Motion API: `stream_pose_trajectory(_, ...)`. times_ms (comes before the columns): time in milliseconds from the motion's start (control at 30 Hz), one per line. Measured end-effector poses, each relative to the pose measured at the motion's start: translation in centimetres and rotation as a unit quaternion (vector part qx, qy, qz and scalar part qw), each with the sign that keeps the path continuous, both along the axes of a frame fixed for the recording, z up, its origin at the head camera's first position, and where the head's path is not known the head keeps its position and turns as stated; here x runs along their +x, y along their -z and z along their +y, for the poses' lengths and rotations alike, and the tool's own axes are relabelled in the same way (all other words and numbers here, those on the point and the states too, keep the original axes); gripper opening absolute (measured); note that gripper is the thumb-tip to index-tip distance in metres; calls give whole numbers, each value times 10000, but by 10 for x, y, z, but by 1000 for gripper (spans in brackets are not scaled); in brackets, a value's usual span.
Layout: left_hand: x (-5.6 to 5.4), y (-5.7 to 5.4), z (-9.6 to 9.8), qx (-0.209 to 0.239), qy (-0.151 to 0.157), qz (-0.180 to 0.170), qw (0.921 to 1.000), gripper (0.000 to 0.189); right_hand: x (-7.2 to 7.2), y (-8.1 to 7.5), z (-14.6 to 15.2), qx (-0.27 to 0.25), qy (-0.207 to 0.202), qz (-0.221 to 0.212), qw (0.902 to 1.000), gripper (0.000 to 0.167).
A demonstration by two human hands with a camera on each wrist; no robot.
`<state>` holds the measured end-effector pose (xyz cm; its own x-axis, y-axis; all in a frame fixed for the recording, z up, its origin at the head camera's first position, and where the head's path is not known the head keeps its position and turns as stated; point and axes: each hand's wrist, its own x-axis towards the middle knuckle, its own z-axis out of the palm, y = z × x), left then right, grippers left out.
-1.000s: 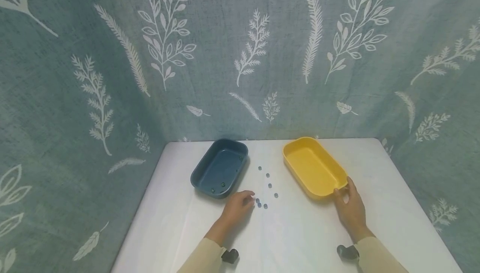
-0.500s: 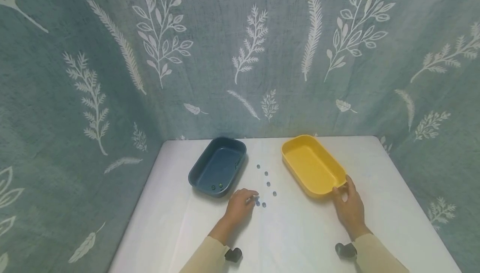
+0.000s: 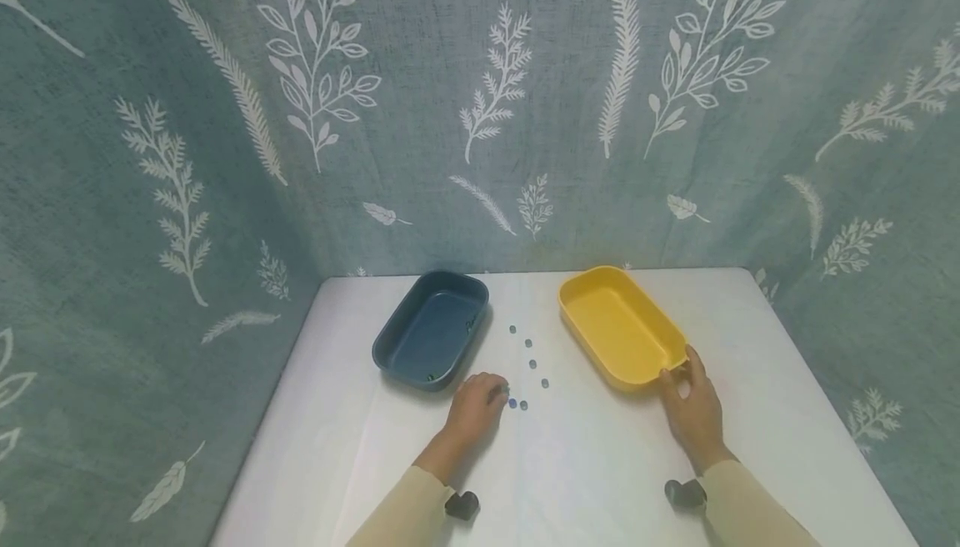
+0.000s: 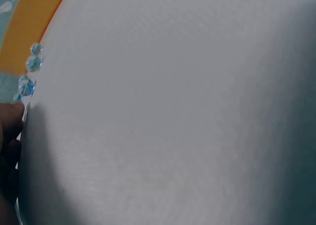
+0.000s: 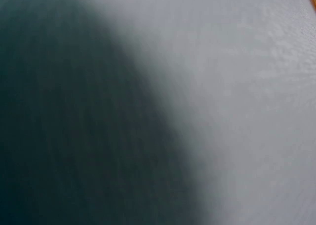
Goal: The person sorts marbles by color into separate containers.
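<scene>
My left hand (image 3: 476, 407) is beside the near right corner of the dark blue tray (image 3: 390, 347). Its thumb and fingertip pinch a small glass bead (image 3: 506, 390), mostly hidden by the fingers. Two more beads lie just right of the fingertips, one a bright blue bead (image 3: 512, 403). In the left wrist view, clear bluish beads (image 4: 33, 63) stand beyond the fingertips at the left edge. My right hand (image 3: 696, 414) grips the near right corner of the yellow tray (image 3: 615, 326), thumb and fingers on either side of it. No beads show inside the yellow tray.
Several loose beads (image 3: 532, 363) lie scattered on the white table (image 3: 585, 464) between the trays. A few dark green beads (image 3: 469, 325) sit inside the blue tray. A leaf-patterned cloth (image 3: 420, 113) hangs behind and at both sides.
My left fingers closed on a bead of the near cluster and drew it slightly left, away from the other two. My right hand stays on the yellow tray. The head view shifted slightly.
</scene>
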<state>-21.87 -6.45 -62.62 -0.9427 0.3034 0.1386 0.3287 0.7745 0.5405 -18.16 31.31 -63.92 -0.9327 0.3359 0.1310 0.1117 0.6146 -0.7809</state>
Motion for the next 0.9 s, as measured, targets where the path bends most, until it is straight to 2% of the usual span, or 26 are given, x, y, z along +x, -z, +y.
stream_pose_trajectory(100,0,-2,-2,157,4,-58,9999,18,0,1,0,6,-6,-10,10000,72)
stream_pose_trajectory(300,-2,-4,-3,396,-37,-596,9974,22,0,-1,-1,42,-5,-21,10000,71)
stream_pose_trajectory(433,-4,-8,-1,728,-100,-742,9945,23,0,-2,-2,11,-17,-58,10000,72)
stream_pose_trajectory(700,-14,-11,11,989,-85,-391,9943,17,2,1,-2,-24,-23,-74,10000,72)
stream_pose_trajectory(900,-22,-16,29,991,133,-218,9948,18,0,3,1,76,-42,-49,9999,72)
